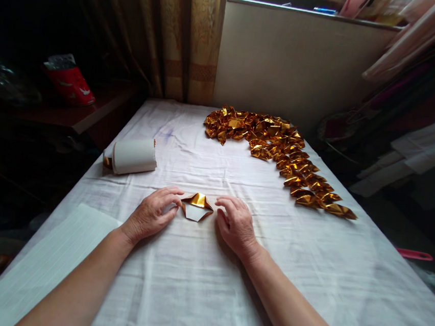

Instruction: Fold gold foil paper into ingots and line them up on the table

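Observation:
Between my hands a small sheet of gold foil paper (199,200) lies partly folded on the white cloth, its corners turned in so that gold shows at the top and white in the middle. My left hand (156,209) is at its left corner, fingertips touching or nearly touching the edge, fingers slightly curved and apart. My right hand (236,223) rests on the cloth just beyond the right corner, a small gap from the paper, with thumb and fingers apart. Neither hand grips anything.
Many folded gold foil pieces (267,129) lie in a curved line from the back to the right edge. A white roll of paper (135,156) stands left, with a pale sheet (49,265) at front left. A red container (71,83) sits on a dark side table (103,103).

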### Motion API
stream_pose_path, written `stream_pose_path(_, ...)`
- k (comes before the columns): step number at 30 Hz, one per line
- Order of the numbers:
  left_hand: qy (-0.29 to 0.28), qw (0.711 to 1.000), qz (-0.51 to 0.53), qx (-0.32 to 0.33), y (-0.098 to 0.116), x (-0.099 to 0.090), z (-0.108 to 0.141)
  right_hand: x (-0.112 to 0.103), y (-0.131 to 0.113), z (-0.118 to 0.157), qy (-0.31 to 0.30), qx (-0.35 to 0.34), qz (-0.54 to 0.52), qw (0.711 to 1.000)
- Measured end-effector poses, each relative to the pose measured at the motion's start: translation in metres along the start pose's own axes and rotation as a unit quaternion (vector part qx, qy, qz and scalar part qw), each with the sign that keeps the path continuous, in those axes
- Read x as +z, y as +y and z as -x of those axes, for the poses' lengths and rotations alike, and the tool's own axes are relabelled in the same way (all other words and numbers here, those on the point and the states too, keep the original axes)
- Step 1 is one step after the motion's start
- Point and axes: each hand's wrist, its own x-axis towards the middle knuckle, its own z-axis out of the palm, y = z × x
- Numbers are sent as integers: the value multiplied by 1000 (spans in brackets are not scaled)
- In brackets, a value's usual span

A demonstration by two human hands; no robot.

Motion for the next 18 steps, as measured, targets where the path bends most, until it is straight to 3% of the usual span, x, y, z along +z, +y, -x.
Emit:
stream_pose_path(4,-39,998,-40,32,-5,-1,2,-10,0,6,-25,-40,-2,999)
stream_pose_path(9,-93,994,-54,7,-3,0,3,-12,-5,5,-74,-67,29,995)
stream_pose_path(18,-93,994,-63,17,-2,2,2,-9,-6,3,-110,-60,36,991)
